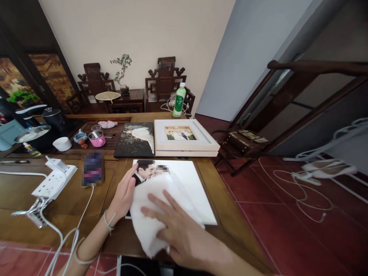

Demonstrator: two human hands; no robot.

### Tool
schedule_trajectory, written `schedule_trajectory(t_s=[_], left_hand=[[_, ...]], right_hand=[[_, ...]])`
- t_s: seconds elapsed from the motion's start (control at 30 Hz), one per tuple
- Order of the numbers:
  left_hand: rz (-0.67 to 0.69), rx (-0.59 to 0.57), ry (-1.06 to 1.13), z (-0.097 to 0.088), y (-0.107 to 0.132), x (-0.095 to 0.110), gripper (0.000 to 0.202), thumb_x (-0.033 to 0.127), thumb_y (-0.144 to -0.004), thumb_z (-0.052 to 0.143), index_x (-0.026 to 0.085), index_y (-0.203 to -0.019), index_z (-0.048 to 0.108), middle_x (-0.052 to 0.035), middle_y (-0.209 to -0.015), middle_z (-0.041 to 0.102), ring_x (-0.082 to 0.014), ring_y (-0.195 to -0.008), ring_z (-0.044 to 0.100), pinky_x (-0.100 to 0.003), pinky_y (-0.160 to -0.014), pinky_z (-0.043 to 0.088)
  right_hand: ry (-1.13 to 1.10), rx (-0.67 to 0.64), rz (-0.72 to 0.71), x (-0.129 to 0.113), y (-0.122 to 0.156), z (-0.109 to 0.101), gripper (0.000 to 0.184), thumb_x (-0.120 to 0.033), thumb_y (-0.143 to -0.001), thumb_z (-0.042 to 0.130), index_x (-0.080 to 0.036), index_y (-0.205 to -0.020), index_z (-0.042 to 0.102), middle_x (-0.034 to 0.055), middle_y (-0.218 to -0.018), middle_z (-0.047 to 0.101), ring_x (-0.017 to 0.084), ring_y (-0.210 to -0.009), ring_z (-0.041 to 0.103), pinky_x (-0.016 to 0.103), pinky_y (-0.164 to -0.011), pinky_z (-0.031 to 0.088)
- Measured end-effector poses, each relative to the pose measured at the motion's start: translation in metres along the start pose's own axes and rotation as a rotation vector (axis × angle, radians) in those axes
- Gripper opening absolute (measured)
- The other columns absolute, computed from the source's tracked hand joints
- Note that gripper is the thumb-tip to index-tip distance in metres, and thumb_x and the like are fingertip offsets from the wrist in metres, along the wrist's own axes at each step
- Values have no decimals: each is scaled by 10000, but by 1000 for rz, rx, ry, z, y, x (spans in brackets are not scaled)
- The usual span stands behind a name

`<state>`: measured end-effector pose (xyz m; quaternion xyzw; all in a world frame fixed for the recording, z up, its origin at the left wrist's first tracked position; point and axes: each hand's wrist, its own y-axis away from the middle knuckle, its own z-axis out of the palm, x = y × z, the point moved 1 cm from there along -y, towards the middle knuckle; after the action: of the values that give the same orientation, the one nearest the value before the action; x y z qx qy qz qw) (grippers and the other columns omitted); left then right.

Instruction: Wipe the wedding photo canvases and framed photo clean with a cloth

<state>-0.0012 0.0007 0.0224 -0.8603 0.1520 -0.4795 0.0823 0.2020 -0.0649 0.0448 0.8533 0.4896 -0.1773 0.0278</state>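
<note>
A white photo panel (198, 191) lies flat on the wooden table, its printed picture of two people at the upper left. A white cloth (143, 226), which looks soft and crumpled, covers much of its lower left part. My right hand (178, 226) presses down on the cloth with bent, parted fingers and has hold of it. Along the panel's left edge rests my left hand (125, 191), its fingers stretched out and holding nothing. The cloth hides the panel's lower left, and its near end hangs toward the table's front edge.
Beyond the panel lie a dark photo panel (136, 142) and a white picture frame (207, 142). A green bottle (179, 101) stands behind. To the left are a phone (92, 168), a power strip (54, 184), cables, a pink cup (97, 140) and a white cup (62, 144).
</note>
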Motion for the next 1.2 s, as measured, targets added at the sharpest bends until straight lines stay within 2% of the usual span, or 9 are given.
schedule_trajectory(t_s=[0.23,0.43,0.53,0.63,0.7,0.8,0.97,1.07,1.2], left_hand=[[72,-133,-192,10,5,-9,486,342,-967,376,211,-1433,337,-72,-1499,363,-214,-1391,318,-414,-1159,254],[154,-85,-242,13,2,-12,405,264,-938,430,208,-1336,479,-77,-1434,461,-221,-1358,376,-442,-1130,324],[165,-68,-250,13,1,-10,384,249,-924,444,198,-1297,524,-80,-1405,497,-219,-1341,402,-439,-1117,348],[170,-63,-248,12,1,-10,396,236,-919,448,200,-1307,517,-78,-1395,508,-211,-1330,418,-430,-1112,357],[179,-72,-245,12,1,-11,410,227,-919,442,195,-1324,501,-82,-1403,497,-206,-1333,417,-428,-1115,352],[190,-87,-240,12,1,-12,423,215,-920,435,182,-1338,487,-88,-1414,483,-210,-1341,406,-434,-1120,343],[197,-96,-223,10,-1,-9,385,198,-914,437,195,-1285,541,-77,-1352,552,-225,-1287,480,-433,-1092,387],[205,-119,-218,10,-1,-6,378,192,-917,429,195,-1276,548,-79,-1332,569,-227,-1273,494,-439,-1088,391],[179,-121,-241,11,-1,-8,404,209,-924,421,176,-1317,512,-87,-1391,510,-221,-1334,419,-445,-1126,335]], right_hand=[[80,173,162,2,75,-2,273,-41,-577,461,-213,-703,631,29,-1431,451,286,-1395,237,573,-1137,203],[59,318,349,32,101,-6,197,-128,-780,460,-239,-808,621,85,-1334,557,308,-1316,396,531,-1017,424],[-42,390,518,47,86,-10,186,-229,-856,443,-245,-854,628,81,-1205,646,319,-1194,534,467,-893,522],[-152,426,588,62,49,-22,211,-301,-871,456,-217,-942,636,105,-1062,691,336,-1048,608,483,-856,512],[-263,396,510,70,15,-33,260,-325,-903,418,-189,-920,640,110,-979,696,326,-963,626,497,-862,485],[-318,351,406,75,-39,-44,263,-313,-928,399,-211,-952,640,42,-963,700,240,-877,654,374,-809,507],[-332,286,306,74,-102,-42,204,-280,-896,466,-197,-867,650,32,-891,703,223,-837,653,318,-761,488],[-321,284,293,73,-102,-40,191,-251,-887,467,-193,-850,644,42,-946,698,226,-864,642,321,-780,475],[-289,315,327,80,-57,-42,239,-264,-920,405,-196,-875,630,45,-956,693,219,-875,637,333,-815,477]])
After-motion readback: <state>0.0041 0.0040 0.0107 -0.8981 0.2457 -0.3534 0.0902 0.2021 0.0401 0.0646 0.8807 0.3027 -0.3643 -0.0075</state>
